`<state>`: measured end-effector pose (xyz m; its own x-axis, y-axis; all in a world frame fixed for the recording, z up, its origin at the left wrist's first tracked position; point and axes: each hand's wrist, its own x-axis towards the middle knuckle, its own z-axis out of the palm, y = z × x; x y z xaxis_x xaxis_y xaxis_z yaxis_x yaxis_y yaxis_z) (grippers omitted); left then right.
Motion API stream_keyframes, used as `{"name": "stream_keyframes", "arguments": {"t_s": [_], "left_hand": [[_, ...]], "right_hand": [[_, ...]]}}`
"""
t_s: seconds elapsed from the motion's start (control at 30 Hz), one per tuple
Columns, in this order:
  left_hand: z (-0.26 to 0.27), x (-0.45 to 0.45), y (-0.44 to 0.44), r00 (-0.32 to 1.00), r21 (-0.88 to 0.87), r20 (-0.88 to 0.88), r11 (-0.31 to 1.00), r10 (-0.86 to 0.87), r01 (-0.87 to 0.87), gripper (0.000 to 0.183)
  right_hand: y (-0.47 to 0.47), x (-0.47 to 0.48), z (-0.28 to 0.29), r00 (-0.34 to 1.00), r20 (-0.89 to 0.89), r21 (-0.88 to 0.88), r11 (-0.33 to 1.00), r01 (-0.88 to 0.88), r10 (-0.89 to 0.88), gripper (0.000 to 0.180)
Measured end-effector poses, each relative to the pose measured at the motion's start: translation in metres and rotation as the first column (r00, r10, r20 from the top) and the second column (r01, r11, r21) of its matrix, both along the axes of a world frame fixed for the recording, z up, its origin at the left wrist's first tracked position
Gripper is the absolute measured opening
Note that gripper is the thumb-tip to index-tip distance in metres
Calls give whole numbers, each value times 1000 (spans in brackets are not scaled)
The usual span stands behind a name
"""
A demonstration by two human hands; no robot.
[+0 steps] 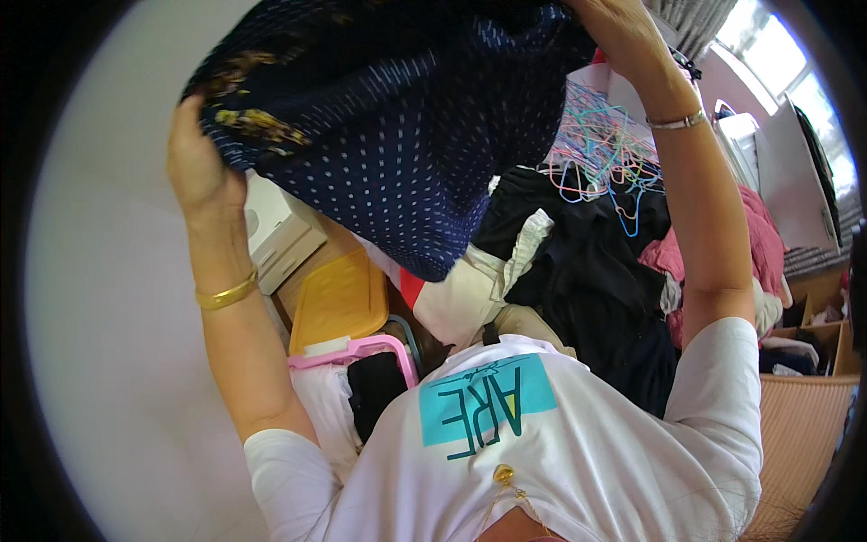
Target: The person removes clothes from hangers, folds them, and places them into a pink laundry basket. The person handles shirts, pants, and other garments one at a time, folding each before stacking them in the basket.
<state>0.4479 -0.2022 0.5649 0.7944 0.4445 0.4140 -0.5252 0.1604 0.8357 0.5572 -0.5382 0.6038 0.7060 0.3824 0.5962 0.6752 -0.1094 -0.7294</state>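
Observation:
A navy fabric garment (399, 135) with small white dashes and yellow-brown printed patches is spread in the air across the top of the view. My left hand (200, 162) grips its left edge, fingers partly behind the cloth. At the upper right, my right hand (613, 30) holds the other side; its fingertips are cut off by the picture's top or hidden. Below the raised cloth lie black clothes (582, 271) and a white garment (460, 298) with a red part. The garment's upper part runs out of view.
Many coloured hangers (603, 149) are heaped behind the black clothes. Pink clothing (755, 223) lies right. At lower left are a pink-rimmed bin (349, 349) of clothes, a yellow plastic lid (342, 298) and a white drawer unit (288, 240). A wall (129, 271) borders the left.

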Motion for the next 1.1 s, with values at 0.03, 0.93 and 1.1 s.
{"name": "stream_keyframes", "arguments": {"t_s": [0.03, 0.93, 1.1], "left_hand": [[0, 7, -12, 998, 2, -53, 1000, 28, -28, 22], [-35, -54, 22, 672, 591, -740, 496, 18, 637, 31], [-22, -48, 26, 914, 667, -308, 745, 265, 9, 30]], "right_hand": [[-2, 4, -6, 999, -38, 46, 999, -3, 5, 19], [-40, 11, -76, 967, -185, -501, 829, -248, 178, 37], [-35, 22, -72, 993, -111, -164, 985, -46, 27, 34]]}}
